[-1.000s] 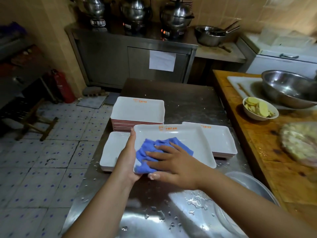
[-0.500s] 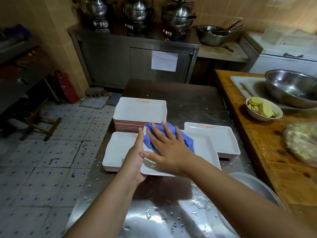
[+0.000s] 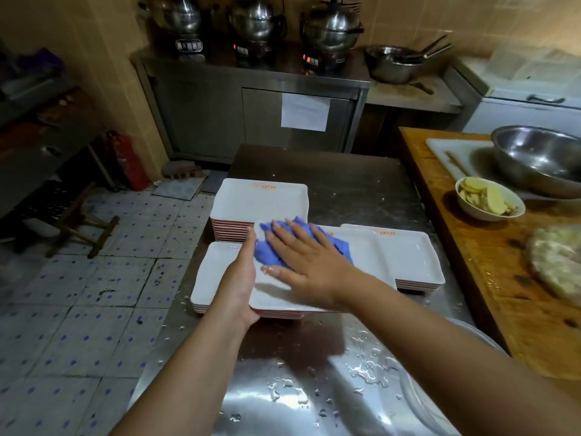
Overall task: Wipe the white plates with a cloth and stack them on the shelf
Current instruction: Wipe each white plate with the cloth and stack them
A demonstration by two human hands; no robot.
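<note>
Plate [image 3: 361, 272] gripped at its left edge by the left hand [image 3: 242, 278].
Right hand [image 3: 311, 262] lies flat, fingers spread, pressing the blue cloth [image 3: 276, 253] down.

Single head-worn view, forward and down, close over the wet steel table [image 3: 317, 401].
</note>
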